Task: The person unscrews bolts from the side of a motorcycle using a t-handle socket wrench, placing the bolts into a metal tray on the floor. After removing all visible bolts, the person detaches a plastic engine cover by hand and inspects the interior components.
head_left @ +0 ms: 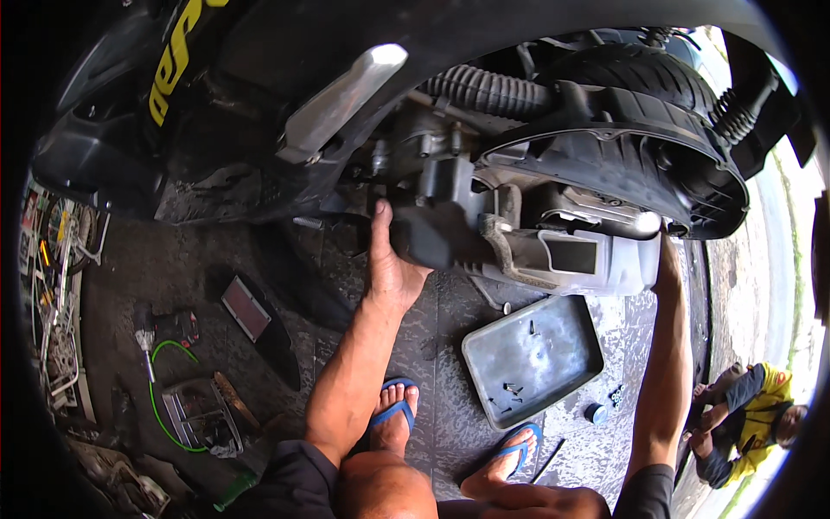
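A long grey transmission cover (pixel 605 264) is held tilted beside the dark scooter (pixel 233 78), apart from the oval transmission housing (pixel 735 186) at its right part. My left hand (pixel 393 268) is closed round the cover's black front end, thumb up along its side. At the cover's rear end is my right hand (pixel 667 259), its fingers hidden behind the cover and only the wrist side showing. A ribbed black air hose (pixel 488 92) runs above the cover. Behind the housing sits the rear tyre (pixel 631 73).
Below the cover lies a grey tray (pixel 484 346) with several bolts. Beside it are a blue cap (pixel 595 413) and small nuts (pixel 616 396). At left lie a power drill (pixel 173 329), a green hose (pixel 154 406) and an open tool box (pixel 199 415). A person in yellow (pixel 752 415) sits at right.
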The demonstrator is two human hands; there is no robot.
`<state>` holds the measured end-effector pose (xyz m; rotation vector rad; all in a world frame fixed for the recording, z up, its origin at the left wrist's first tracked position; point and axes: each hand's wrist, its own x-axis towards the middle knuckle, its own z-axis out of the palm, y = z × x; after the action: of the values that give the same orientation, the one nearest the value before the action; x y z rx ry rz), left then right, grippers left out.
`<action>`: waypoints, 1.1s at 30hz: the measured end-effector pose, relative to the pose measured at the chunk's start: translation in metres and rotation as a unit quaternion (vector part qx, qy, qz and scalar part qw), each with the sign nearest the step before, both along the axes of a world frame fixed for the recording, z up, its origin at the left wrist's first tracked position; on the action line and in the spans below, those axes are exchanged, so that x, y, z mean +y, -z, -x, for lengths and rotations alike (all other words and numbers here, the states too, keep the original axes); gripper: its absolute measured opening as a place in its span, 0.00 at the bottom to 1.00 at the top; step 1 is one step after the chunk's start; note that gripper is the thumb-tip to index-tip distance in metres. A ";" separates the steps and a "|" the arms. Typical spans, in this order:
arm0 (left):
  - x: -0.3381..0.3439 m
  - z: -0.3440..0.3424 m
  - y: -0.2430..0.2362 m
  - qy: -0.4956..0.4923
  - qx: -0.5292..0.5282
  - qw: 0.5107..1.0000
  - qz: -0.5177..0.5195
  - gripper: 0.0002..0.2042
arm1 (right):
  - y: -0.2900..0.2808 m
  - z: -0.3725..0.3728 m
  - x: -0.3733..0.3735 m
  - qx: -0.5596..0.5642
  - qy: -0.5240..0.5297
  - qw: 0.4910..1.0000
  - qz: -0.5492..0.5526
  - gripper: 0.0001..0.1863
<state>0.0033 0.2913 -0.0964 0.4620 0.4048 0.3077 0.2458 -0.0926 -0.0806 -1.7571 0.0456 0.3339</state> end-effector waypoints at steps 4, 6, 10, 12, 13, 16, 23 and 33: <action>-0.001 -0.004 -0.004 -0.006 0.002 1.000 0.000 0.31 | -0.014 0.013 0.004 -0.107 -0.009 0.983 0.149 0.42; -0.005 -0.004 -0.007 -0.030 0.017 0.999 -0.004 0.31 | -0.016 0.025 0.017 -0.111 0.020 0.988 0.106 0.41; -0.030 -0.006 0.016 -0.140 -0.002 0.988 0.069 0.25 | 0.001 0.015 0.011 0.022 0.077 0.991 -0.109 0.38; -0.032 0.001 0.024 -0.097 -0.055 0.990 0.087 0.25 | 0.011 0.012 0.001 0.012 0.067 0.992 -0.106 0.36; -0.032 0.003 0.030 -0.076 -0.081 0.989 0.096 0.24 | 0.017 0.012 -0.005 0.007 0.060 0.993 -0.104 0.35; -0.026 0.017 0.031 -0.086 -0.080 0.989 0.089 0.31 | 0.000 0.047 0.020 -0.077 0.037 0.992 -0.096 0.30; -0.035 0.021 0.042 -0.075 -0.095 0.984 0.129 0.37 | 0.036 0.066 -0.001 -0.091 0.072 0.981 -0.158 0.28; -0.057 0.019 0.049 0.030 -0.253 0.930 0.265 0.37 | 0.047 0.059 -0.005 -0.128 0.059 0.979 -0.144 0.33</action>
<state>-0.0155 0.2342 -0.1453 -0.1437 -0.0408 0.2344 0.1866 -0.0972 -0.1277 -1.4899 -0.0797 0.0219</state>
